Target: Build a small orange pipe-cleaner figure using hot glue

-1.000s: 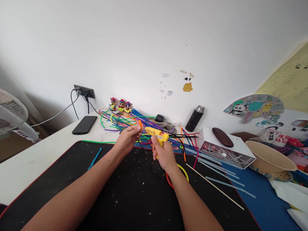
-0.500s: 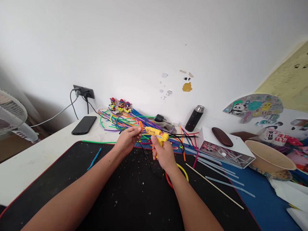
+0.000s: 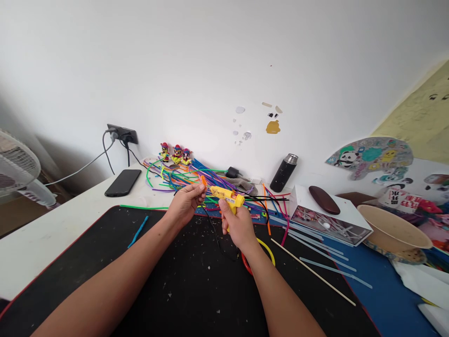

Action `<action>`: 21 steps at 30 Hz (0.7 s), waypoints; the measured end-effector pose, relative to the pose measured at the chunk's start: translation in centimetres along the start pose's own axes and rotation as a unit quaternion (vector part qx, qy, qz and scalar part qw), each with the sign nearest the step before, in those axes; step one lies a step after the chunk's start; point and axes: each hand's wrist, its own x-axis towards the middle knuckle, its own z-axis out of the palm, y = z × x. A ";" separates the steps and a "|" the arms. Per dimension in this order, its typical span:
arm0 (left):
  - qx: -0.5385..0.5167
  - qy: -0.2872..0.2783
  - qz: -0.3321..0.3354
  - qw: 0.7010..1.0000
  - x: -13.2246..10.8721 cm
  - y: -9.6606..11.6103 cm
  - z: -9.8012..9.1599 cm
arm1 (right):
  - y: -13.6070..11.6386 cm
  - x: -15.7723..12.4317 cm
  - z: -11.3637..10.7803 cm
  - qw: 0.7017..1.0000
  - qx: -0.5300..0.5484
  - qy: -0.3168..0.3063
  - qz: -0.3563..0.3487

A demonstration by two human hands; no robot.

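Note:
My right hand is wrapped round the grip of a yellow glue gun, its nozzle pointing left. My left hand pinches a small orange piece right at the gun's tip. Both hands hover over a black mat speckled with scraps. The gun's black cord trails down onto the mat. Behind the hands lies a heap of coloured pipe cleaners.
A black phone and a wall socket sit at the back left, a fan at the far left. A black flask, a white box, a paper bowl, a wooden skewer and red-yellow rings lie right.
The glue gun has shifted slightly left, toward the orange piece in my left hand. Otherwise the hands hold their places.

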 end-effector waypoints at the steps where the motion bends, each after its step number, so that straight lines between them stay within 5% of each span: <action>1: -0.001 0.000 -0.001 1.000 0.0 0.0 0.0 | 0.0 0.0 0.0 1.000 -0.001 0.000 0.000; 21: -0.005 -0.002 0.001 1.000 -0.1 0.2 0.1 | 0.1 0.2 -0.1 1.000 -0.011 0.005 -0.007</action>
